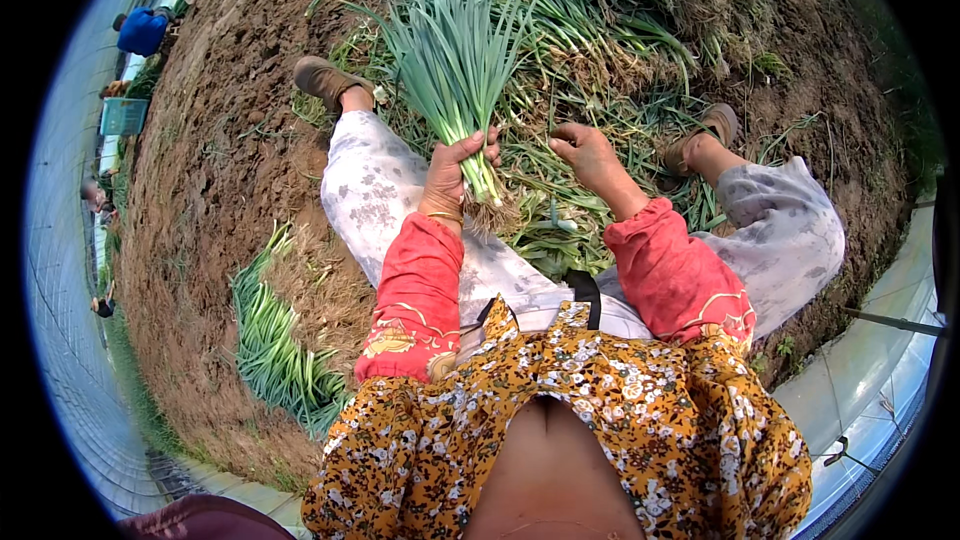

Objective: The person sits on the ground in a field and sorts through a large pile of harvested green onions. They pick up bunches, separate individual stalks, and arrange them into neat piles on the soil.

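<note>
My left hand [454, 169] is wrapped around a bunch of green onions [459, 67]. Their long leaves fan away from me, and the pale stems and hairy roots [491, 214] hang out below my fist, toward my lap. To the right, apart from the bunch, my right hand [589, 157] has its fingers curled with thumb and forefinger close together. A thin dark leaf appears just beyond those fingertips; whether they pinch it cannot be made out. Under both hands, between my spread legs, lie stripped leaves [555, 232] and other plant scraps.
A large heap of unsorted green onions [600, 7] lies beyond my feet. At my left, a row of green onions [281, 337] rests on the soil, roots inward. Farther left are a turquoise crate [124, 116] and a person in blue [142, 31]. Plastic sheeting [847, 397] borders the right.
</note>
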The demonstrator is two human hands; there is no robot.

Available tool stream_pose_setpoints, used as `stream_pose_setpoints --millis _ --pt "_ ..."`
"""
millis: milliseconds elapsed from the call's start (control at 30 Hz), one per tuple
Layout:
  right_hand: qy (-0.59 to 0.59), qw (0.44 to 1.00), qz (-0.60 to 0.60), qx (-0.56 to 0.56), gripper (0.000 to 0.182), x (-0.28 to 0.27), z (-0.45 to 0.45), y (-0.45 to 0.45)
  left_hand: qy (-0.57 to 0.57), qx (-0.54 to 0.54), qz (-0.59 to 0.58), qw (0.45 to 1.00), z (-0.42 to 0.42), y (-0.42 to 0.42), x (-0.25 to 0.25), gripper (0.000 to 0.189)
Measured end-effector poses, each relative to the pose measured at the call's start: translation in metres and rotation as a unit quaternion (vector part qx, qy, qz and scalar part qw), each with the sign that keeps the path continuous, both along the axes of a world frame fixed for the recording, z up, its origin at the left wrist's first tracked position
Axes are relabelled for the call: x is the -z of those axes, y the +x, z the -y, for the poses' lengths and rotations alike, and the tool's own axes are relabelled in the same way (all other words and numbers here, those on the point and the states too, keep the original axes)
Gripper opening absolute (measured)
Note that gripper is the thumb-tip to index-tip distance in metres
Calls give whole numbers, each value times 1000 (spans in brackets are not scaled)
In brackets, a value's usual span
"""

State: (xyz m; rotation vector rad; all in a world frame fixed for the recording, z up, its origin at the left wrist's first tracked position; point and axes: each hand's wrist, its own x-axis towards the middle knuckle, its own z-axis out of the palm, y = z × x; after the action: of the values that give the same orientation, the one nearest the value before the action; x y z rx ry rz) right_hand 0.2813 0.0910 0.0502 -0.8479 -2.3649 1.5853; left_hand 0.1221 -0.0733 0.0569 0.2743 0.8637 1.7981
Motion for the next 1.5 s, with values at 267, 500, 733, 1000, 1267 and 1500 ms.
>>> stream_pose_setpoints --millis 267,500,733,1000,1267,1500 --pt "258 947 -184 50 40 0 -31 -25 -51 63 -21 996 -9 20 -7 37" --pt "-174 944 -154 234 15 1 -55 -15 -65 75 -27 995 -11 24 -7 34" --pt "200 934 -211 208 33 8 -60 -9 -101 68 -21 992 -14 26 -10 34" --pt "133 943 -111 286 21 -9 -77 -2 -143 68 -105 982 -15 30 -8 37" --pt "261 931 -122 222 34 -4 -106 2 -161 109 -144 970 -19 41 -24 38" --pt "154 916 -141 342 19 6 -118 5 -143 128 -144 971 -20 43 -19 36"
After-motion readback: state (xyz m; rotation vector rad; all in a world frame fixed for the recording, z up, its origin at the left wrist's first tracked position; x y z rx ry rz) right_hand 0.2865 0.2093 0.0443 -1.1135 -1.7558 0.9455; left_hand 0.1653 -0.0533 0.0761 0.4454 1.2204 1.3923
